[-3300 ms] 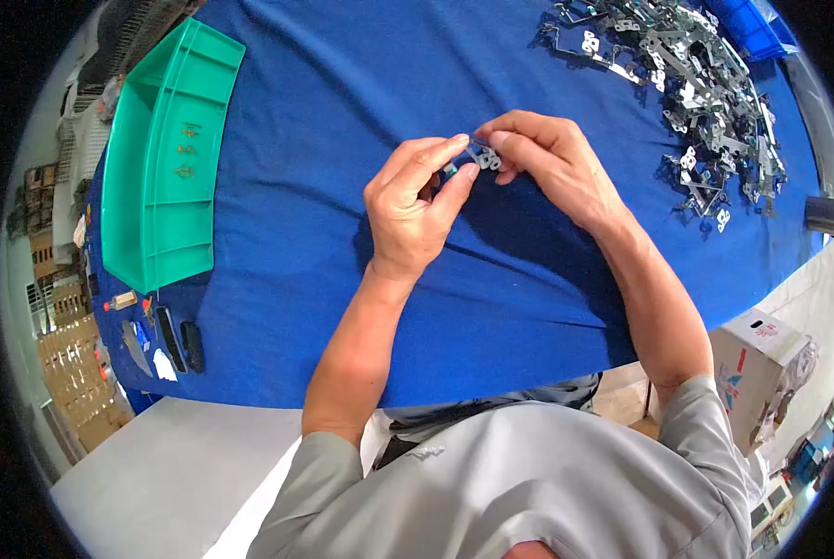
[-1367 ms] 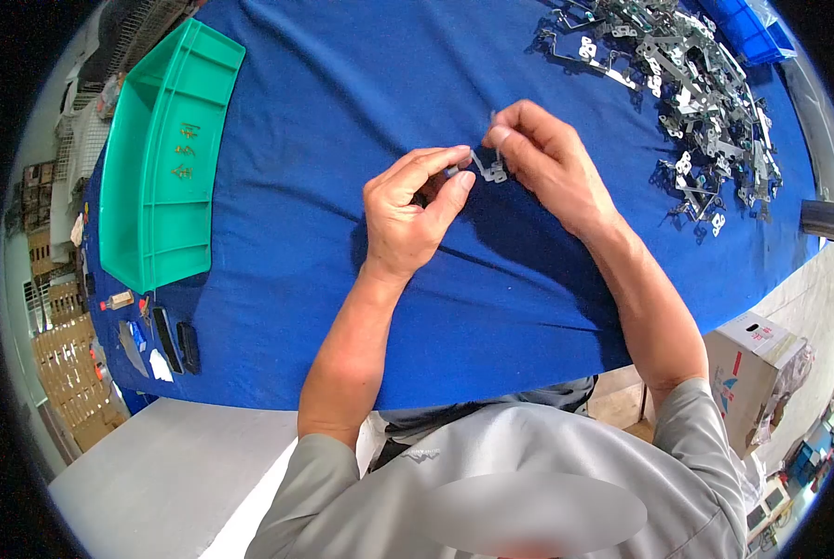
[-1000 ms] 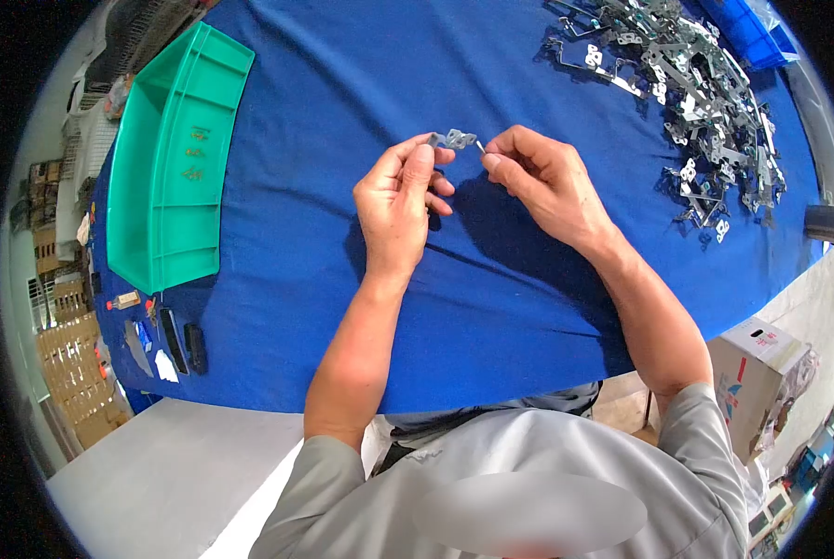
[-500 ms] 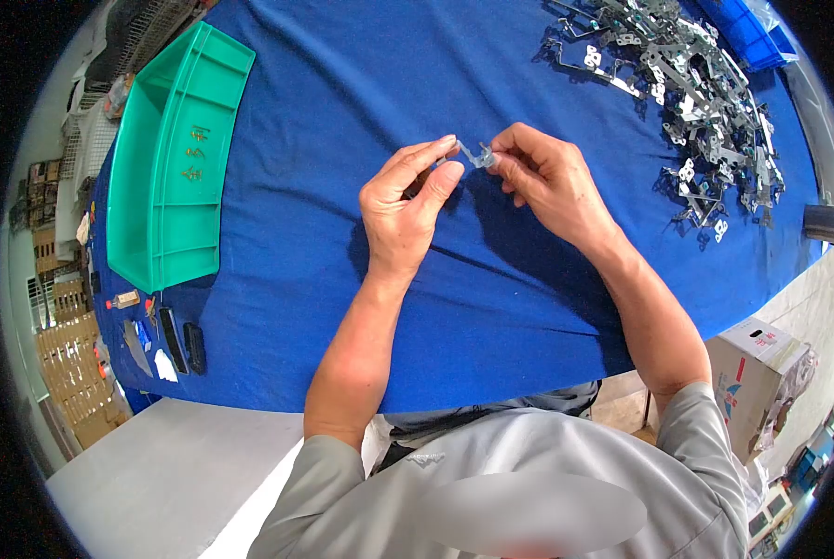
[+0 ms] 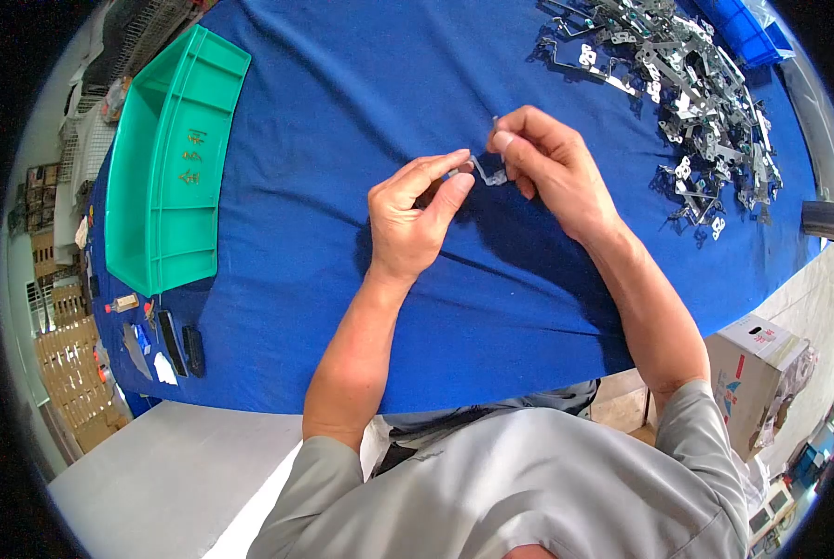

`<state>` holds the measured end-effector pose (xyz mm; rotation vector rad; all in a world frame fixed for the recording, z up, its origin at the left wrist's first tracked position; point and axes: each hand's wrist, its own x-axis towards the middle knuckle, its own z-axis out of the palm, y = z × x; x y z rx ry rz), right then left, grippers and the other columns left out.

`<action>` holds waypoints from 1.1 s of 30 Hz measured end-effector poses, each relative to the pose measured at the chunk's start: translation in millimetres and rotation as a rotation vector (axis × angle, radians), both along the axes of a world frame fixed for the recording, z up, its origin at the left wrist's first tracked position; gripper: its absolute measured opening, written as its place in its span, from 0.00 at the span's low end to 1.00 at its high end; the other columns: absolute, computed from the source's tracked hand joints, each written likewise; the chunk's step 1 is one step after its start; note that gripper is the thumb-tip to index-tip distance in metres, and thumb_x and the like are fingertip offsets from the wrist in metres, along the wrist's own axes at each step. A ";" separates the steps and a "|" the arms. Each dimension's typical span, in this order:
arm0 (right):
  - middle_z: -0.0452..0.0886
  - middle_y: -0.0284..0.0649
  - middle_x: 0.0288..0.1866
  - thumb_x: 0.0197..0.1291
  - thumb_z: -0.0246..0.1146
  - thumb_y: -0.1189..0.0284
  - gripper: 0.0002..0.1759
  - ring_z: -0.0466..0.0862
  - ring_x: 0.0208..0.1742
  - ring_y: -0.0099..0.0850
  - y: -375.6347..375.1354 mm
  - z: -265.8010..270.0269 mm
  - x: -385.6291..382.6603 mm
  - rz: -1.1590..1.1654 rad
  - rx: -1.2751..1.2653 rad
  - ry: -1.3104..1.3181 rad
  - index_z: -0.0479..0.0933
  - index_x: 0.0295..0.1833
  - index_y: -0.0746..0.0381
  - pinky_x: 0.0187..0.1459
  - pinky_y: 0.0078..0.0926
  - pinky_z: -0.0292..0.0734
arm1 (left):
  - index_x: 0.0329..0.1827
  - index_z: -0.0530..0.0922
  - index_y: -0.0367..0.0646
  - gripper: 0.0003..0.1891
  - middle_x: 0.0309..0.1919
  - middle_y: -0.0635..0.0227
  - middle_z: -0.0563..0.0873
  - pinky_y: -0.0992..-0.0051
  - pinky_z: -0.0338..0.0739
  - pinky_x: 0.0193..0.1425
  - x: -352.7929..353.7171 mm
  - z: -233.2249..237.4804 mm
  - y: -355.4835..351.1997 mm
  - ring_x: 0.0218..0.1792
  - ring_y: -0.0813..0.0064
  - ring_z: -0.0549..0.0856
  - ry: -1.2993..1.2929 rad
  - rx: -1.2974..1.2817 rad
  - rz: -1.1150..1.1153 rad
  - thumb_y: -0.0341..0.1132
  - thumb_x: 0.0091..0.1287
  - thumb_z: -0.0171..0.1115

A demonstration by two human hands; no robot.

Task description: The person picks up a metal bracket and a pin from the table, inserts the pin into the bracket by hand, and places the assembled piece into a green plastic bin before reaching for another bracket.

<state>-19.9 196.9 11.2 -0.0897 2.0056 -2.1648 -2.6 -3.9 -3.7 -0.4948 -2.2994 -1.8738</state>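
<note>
A small bent metal bracket [image 5: 494, 178] is held over the blue cloth, between my two hands. My left hand [image 5: 409, 212] pinches its left end between thumb and fingers. My right hand [image 5: 561, 172] is closed at its right side, thumb against index finger, with a thin grey tip showing just above the fingertips. Whether that tip belongs to the bracket or is a separate piece, I cannot tell. Part of the bracket's right side is hidden by the right fingers.
A heap of metal brackets [image 5: 687, 93] lies at the upper right beside a blue bin [image 5: 743, 33]. On the left stands a green bin [image 5: 189, 177]. Black bars [image 5: 171, 343] and a small bottle [image 5: 122, 303] lie below it. A cardboard box [image 5: 747, 368] is at the lower right.
My right fingertips have moved up from the bracket's side, and a thin tip now shows above them. My left hand has shifted slightly right and down, with the bracket.
</note>
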 end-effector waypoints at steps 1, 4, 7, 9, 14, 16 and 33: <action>0.79 0.27 0.31 0.74 0.64 0.66 0.10 0.75 0.30 0.15 0.3 2.2 0.6 -0.014 0.003 -0.018 0.82 0.45 0.62 0.30 0.17 0.71 | 0.56 0.87 0.35 0.12 0.44 0.62 0.92 0.83 0.80 0.39 0.3 0.7 1.8 0.37 0.81 0.87 -0.082 0.045 0.046 0.31 0.74 0.67; 0.78 0.26 0.30 0.74 0.64 0.67 0.10 0.73 0.29 0.14 -1.4 3.4 0.4 0.007 0.037 0.008 0.82 0.45 0.63 0.30 0.18 0.69 | 0.57 0.85 0.35 0.14 0.43 0.61 0.91 0.85 0.77 0.28 -0.4 5.1 0.2 0.30 0.83 0.85 -0.256 0.169 0.162 0.36 0.79 0.62; 0.76 0.28 0.27 0.73 0.64 0.67 0.12 0.70 0.29 0.15 -3.4 -9.1 3.3 0.092 0.170 0.134 0.82 0.45 0.67 0.30 0.22 0.67 | 0.57 0.83 0.34 0.16 0.41 0.60 0.91 0.85 0.76 0.23 -5.4 3.3 -0.4 0.27 0.83 0.84 -0.301 0.289 0.185 0.41 0.82 0.59; 0.75 0.29 0.26 0.72 0.65 0.68 0.12 0.70 0.28 0.16 -4.5 -9.5 4.0 0.065 0.210 0.170 0.82 0.45 0.68 0.29 0.23 0.67 | 0.57 0.83 0.34 0.16 0.41 0.59 0.91 0.85 0.76 0.23 -5.2 2.6 -1.2 0.27 0.83 0.84 -0.305 0.297 0.179 0.40 0.81 0.59; 0.75 0.31 0.24 0.72 0.65 0.68 0.12 0.71 0.27 0.17 -4.3 -10.5 3.5 0.058 0.241 0.195 0.82 0.45 0.68 0.28 0.25 0.68 | 0.57 0.84 0.35 0.15 0.41 0.60 0.91 0.86 0.75 0.23 -4.0 1.2 -0.5 0.27 0.84 0.84 -0.285 0.278 0.160 0.39 0.80 0.61; 0.75 0.32 0.24 0.71 0.65 0.68 0.12 0.71 0.27 0.18 -4.2 -10.6 3.4 0.061 0.251 0.191 0.82 0.45 0.67 0.28 0.26 0.68 | 0.58 0.84 0.36 0.15 0.41 0.60 0.92 0.86 0.75 0.23 -3.8 0.2 -0.3 0.27 0.84 0.83 -0.279 0.275 0.156 0.38 0.80 0.62; 0.83 0.30 0.36 0.75 0.62 0.68 0.10 0.79 0.34 0.17 4.1 0.4 -1.7 0.156 0.036 -0.022 0.82 0.50 0.64 0.35 0.18 0.78 | 0.54 0.89 0.37 0.14 0.47 0.64 0.91 0.80 0.79 0.48 1.1 6.2 -3.7 0.44 0.80 0.86 -0.024 -0.010 0.046 0.23 0.65 0.73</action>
